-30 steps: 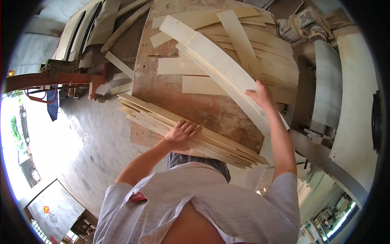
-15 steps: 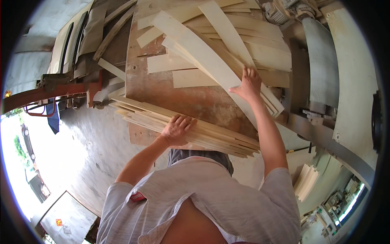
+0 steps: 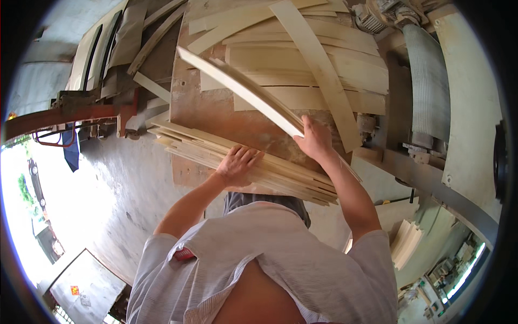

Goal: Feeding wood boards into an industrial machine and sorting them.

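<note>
Under my left hand [image 3: 238, 163] lies a bundle of thin pale wood strips [image 3: 189, 141], stood on edge along the near side of the table. The fingers curl over its top edges and hold it together. My right hand [image 3: 316, 138] grips a smaller batch of long wood strips [image 3: 243, 90], tilted up on edge, with its far end pointing up and left. The palm hides part of this batch. Past it, one loose wood strip [image 3: 318, 65] lies slantwise across a spread of other flat strips [image 3: 259, 54].
The reddish-brown worktable [image 3: 186, 108] carries all these strips. To the right stands a machine with a ribbed grey roller [image 3: 429, 86] and a metal frame. A red metal bar [image 3: 65, 123] reaches in from the left. More stacked strips [image 3: 406, 243] stand at lower right.
My right hand has drawn its strips nearer and turned them from lying flat to standing on edge. They have come away from the spread pile. My left hand stays on its bundle.
</note>
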Action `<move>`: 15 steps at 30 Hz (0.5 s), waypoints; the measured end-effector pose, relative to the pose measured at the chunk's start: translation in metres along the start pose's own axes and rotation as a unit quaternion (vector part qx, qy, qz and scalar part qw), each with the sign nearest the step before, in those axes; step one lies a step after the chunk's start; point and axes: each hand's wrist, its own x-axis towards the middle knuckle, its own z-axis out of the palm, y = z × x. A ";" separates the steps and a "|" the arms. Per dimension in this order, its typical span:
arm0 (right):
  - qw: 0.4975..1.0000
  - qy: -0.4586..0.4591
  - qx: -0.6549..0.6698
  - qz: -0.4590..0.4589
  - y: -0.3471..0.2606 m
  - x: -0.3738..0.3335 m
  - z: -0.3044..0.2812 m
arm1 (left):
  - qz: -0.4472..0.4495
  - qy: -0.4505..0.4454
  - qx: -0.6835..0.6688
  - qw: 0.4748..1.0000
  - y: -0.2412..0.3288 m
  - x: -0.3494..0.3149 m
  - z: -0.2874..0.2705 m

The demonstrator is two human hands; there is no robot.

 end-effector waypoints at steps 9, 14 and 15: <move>0.983 -0.096 0.121 -0.102 -0.042 -0.038 0.058 | 0.056 0.023 0.044 0.997 0.004 -0.016 -0.006; 0.971 -0.144 0.131 -0.142 -0.035 -0.042 0.068 | 0.031 -0.113 0.098 0.988 0.012 0.006 -0.038; 0.968 -0.156 0.150 -0.125 -0.029 -0.043 0.075 | 0.016 -0.159 0.109 0.981 0.009 0.013 -0.037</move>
